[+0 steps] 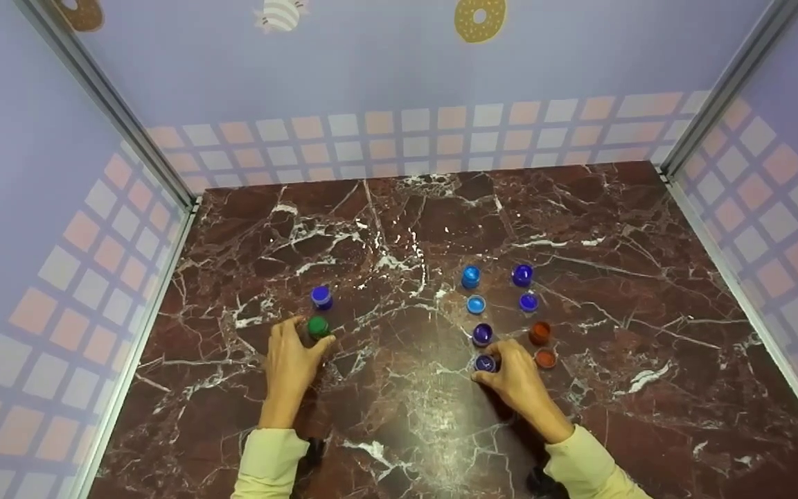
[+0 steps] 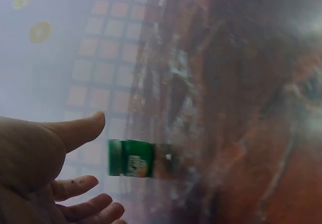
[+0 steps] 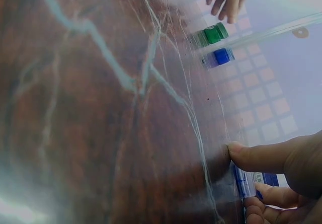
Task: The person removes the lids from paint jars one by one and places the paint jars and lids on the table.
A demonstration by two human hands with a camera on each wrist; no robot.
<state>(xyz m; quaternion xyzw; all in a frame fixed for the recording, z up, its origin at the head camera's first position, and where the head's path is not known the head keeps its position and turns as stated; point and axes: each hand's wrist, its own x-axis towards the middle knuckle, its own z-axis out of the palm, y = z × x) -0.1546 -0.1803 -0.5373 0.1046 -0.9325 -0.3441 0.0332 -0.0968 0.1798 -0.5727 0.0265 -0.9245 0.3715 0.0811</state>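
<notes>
Purple lid (image 1: 486, 363) pinched in my right hand (image 1: 515, 380)

The purple lid has the purple jar (image 1: 482, 335) near it at twelve o'clock. My left hand (image 1: 291, 362) is spread wide, the green jar (image 1: 318, 327) at its one o'clock and a blue jar (image 1: 321, 297) beyond that, at twelve.

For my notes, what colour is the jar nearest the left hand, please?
The jar is green, best seen in the left wrist view.
</notes>
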